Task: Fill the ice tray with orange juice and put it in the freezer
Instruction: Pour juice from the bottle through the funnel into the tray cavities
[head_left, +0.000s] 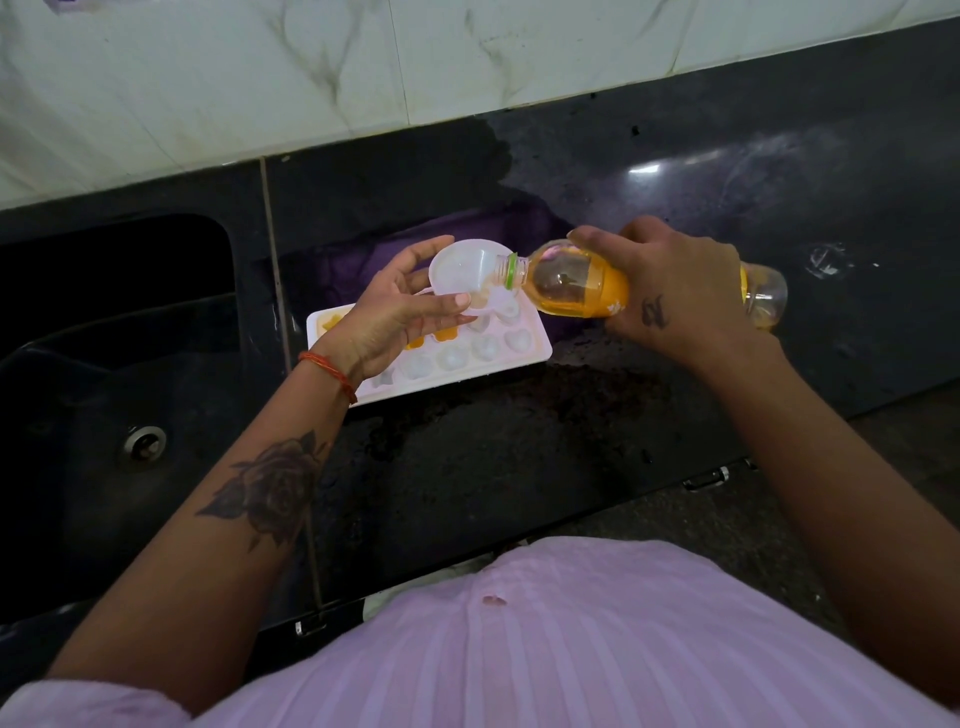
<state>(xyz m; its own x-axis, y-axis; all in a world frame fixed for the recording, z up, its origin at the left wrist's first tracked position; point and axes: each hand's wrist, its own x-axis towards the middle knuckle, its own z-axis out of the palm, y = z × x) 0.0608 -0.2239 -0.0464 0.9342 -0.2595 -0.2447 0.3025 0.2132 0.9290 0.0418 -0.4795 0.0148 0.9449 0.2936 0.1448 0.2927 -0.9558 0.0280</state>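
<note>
Juice is going in right now. The right hand grips the orange juice bottle around its middle, tipped nearly flat with its open neck pointing left into a white funnel. The left hand holds that funnel between thumb and fingers, palm turned up, with the spout hanging over the far side of the ice tray. So both grips are occupied: one wrapped round the bottle, one pinching the funnel.

The tray lies flat on the dark surface, just right of the black sink, with something purple showing behind it.

How far along? Early to middle, I'd say. Three cells show orange: one at the tray's far-left corner and two peeking out just beside the left hand's thumb. At least six cells along the near and right side still look pale and unfilled; the hand and funnel hide the rest, so I cannot give a full cell count. The bottle holds only a shallow pool of juice along its lower side, much of it clear air.

Still ahead, by my reckoning: fill the remaining cells, set bottle and funnel down, then carry the tray level to the freezer, which is not in view.

Count: one tray, one bottle, one funnel, one sink, two hands.
</note>
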